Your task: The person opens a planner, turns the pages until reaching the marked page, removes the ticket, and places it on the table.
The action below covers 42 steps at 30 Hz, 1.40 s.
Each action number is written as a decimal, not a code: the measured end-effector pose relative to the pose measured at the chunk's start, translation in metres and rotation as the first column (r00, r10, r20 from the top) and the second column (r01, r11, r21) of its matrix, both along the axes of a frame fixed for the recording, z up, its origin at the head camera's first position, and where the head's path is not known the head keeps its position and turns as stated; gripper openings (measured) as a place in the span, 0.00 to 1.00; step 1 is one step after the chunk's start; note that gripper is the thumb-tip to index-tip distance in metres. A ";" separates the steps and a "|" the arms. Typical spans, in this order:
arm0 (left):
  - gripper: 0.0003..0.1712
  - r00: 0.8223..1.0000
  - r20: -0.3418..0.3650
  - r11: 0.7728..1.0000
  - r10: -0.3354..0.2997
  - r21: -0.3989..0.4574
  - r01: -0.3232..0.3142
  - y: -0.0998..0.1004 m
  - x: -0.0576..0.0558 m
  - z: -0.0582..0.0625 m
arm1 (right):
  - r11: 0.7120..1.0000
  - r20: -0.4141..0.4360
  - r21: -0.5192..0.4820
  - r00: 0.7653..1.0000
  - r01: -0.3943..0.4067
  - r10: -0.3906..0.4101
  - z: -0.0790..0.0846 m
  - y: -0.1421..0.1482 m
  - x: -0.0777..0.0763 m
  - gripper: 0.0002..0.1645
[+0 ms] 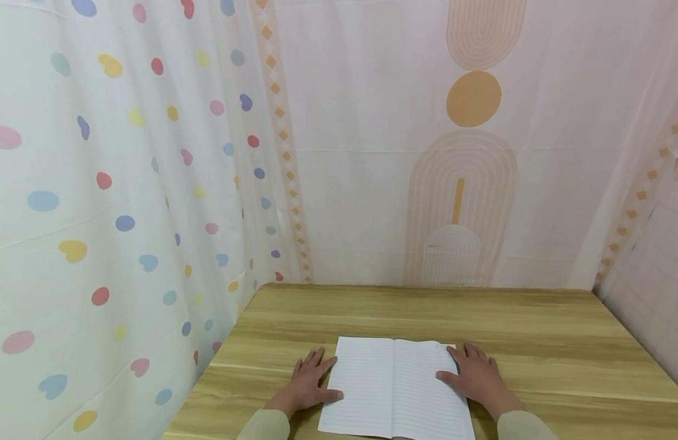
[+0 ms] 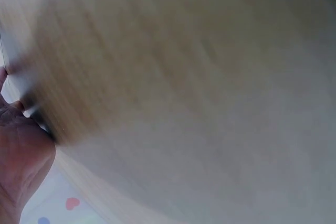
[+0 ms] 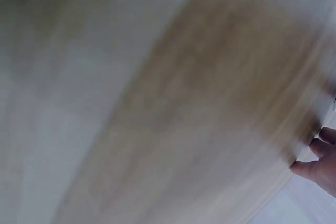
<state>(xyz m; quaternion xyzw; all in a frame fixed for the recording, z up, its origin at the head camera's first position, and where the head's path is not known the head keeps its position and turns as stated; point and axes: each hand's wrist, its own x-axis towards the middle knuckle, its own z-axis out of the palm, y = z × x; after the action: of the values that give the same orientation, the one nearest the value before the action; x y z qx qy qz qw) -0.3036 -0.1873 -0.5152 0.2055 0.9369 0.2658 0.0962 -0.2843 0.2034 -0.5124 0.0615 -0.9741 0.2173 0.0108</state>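
An open notebook [image 1: 366, 385] with blank ruled pages lies flat near the front of the wooden table. At its left edge rests my left hand [image 1: 307, 385], fingers spread, the thumb tip on the left page's margin. My right hand [image 1: 478, 377] lies over the notebook's right edge, its thumb and a finger reaching onto the right page. In the left wrist view the left palm [image 2: 23, 153] shows at the far left, close over the tabletop. The right wrist view catches the right fingers [image 3: 305, 169] touching the surface at its right side.
The wood-grain table [image 1: 416, 311] extends behind and to both sides of the notebook. A dotted curtain [image 1: 151, 244] hangs along the left, and a curtain with arch patterns [image 1: 361, 214] hangs behind the table's far edge.
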 end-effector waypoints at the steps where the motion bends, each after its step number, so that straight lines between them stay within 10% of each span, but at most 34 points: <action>1: 0.49 1.000 0.000 1.000 0.000 0.001 0.000 0.000 0.000 0.000 | 1.000 -0.006 -0.014 1.000 -0.002 0.002 0.000 0.000 0.000 0.45; 12: 0.49 1.000 0.000 1.000 0.003 -0.008 -0.003 0.000 -0.001 -0.002 | 0.963 -0.108 -0.271 0.994 0.001 -0.031 0.015 -0.014 -0.006 0.29; 20: 0.49 1.000 -0.001 1.000 -0.002 -0.001 0.002 -0.001 0.000 0.001 | 0.799 0.005 -0.597 0.997 0.067 -0.079 0.042 -0.031 -0.011 0.33; 27: 0.48 1.000 -0.012 1.000 -0.010 0.002 0.010 -0.001 0.000 -0.001 | 0.598 -0.001 -0.801 0.997 0.045 -0.077 0.055 -0.053 -0.010 0.34; 32: 0.48 1.000 -0.020 1.000 -0.014 0.006 0.015 -0.001 0.000 -0.002 | 0.529 -0.021 -0.849 0.999 -0.001 -0.031 0.058 -0.070 -0.008 0.29; 38: 0.48 1.000 -0.013 1.000 -0.014 0.014 0.015 -0.001 0.000 -0.002 | 0.562 -0.042 -0.825 0.998 -0.060 0.045 0.054 -0.087 -0.004 0.28; 42: 0.48 1.000 -0.013 1.000 -0.007 0.021 0.007 -0.001 0.000 -0.002 | 0.739 -0.150 -0.648 0.982 -0.185 0.114 0.042 -0.099 0.002 0.28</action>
<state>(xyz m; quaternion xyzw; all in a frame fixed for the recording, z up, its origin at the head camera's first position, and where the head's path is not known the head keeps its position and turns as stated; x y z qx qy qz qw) -0.3041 -0.1884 -0.5176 0.2116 0.9339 0.2741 0.0889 -0.2826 0.1046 -0.4709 0.1425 -0.8250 0.5431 0.0633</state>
